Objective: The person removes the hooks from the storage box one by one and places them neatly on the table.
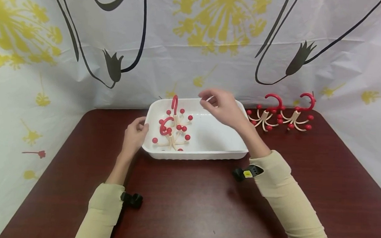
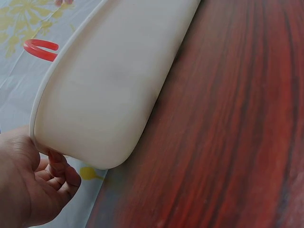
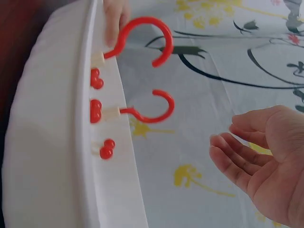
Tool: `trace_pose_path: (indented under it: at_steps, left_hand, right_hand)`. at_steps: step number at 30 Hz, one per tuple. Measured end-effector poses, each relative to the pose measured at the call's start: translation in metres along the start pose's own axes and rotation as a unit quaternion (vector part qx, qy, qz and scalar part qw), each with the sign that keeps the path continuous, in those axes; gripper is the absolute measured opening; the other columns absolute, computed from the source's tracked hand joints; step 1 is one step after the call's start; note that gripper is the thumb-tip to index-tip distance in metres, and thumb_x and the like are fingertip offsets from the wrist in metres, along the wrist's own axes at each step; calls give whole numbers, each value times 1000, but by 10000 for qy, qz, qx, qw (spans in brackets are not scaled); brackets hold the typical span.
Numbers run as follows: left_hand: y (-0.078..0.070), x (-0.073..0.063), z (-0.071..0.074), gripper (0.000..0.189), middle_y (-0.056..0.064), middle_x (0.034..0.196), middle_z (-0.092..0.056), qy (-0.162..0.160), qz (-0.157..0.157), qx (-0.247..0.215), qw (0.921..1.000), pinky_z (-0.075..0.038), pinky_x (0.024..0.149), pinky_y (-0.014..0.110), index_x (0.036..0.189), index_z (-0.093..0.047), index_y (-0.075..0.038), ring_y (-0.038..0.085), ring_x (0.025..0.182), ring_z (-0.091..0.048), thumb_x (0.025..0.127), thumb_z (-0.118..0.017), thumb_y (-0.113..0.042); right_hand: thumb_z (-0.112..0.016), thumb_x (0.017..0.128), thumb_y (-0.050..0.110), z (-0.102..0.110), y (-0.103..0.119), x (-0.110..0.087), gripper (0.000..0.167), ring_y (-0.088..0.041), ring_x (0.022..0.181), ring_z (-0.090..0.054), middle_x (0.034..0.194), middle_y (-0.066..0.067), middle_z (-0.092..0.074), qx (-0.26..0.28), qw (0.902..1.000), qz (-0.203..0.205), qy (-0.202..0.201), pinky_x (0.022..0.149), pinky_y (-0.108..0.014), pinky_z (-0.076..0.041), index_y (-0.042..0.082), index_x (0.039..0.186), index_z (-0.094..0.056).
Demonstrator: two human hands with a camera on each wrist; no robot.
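Observation:
My left hand [image 1: 135, 136] holds the left end of a white plastic tray [image 1: 195, 156], its fingers curled under the rim in the left wrist view. Two multi-arm hangers, each with a red hook and cream arms tipped with red balls, stand in the tray's left part: a rear hanger [image 1: 175, 109] and a front hanger [image 1: 171, 141]. Above the tray's right part my right hand [image 1: 222, 107] hovers, fingers loosely bent and holding nothing. In the right wrist view this hand [image 3: 266, 156] is apart from the red hooks [image 3: 166, 42].
Two more such hangers, a nearer one [image 1: 264, 117] and a farther one [image 1: 295, 117], stand on the dark red-brown table [image 1: 186, 205] right of the tray. A white patterned cloth [image 1: 193, 69] hangs behind the table.

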State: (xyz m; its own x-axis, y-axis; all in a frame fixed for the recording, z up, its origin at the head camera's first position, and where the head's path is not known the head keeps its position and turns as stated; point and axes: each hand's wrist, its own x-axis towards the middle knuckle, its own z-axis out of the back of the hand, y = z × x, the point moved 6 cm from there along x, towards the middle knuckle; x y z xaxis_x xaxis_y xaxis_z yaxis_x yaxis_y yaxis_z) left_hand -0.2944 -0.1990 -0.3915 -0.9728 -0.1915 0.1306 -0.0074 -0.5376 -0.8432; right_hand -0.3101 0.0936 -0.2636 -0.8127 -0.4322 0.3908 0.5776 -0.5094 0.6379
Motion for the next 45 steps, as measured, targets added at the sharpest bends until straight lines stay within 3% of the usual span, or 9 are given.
trace_pose_path:
  at_steps: [9,18,25,34,45]
  left_hand:
    - [1,1,2,43,20,99,-64,-46,-150,-34,9999,-52,68,25,143,-53,-3,31,84,-64,105,-53,-21]
    - [3,3,4,41,23,96,-68,-118,-267,-78,9995,-48,66,23,139,-57,-2,32,81,-65,103,-55,-20]
    - [3,3,1,41,23,96,-67,-71,-231,-135,9996,-49,65,22,139,-57,-1,32,81,-65,103,-55,-20]
    - [1,4,0,41,22,95,-67,-89,-289,-139,9994,-49,64,21,139,-57,-1,31,81,-65,103,-55,-20]
    - [1,4,0,41,22,97,-68,-76,-256,-125,9996,-49,65,21,139,-57,-2,30,83,-65,103,-55,-20]
  right_hand:
    - [-65,98,9,-42,18,14,25,-21,88,-69,108,-11,-69,275,9982,275,464,79,-36,-55,0,120,-66]
    - [-69,95,8,-73,25,21,32,-24,91,-67,113,-11,-69,50,9951,278,947,84,-33,-53,5,127,-67]
    - [-70,94,5,-89,25,22,29,-19,86,-66,113,-9,-71,-59,9914,237,1286,76,-26,-55,4,123,-71]
    - [-75,90,5,-88,27,21,18,-17,87,-68,104,-8,-73,-155,9927,317,1151,82,-25,-54,4,109,-76]
    - [-76,90,7,-78,32,21,18,-15,85,-66,97,-6,-73,-30,9958,664,632,83,-25,-53,3,107,-76]
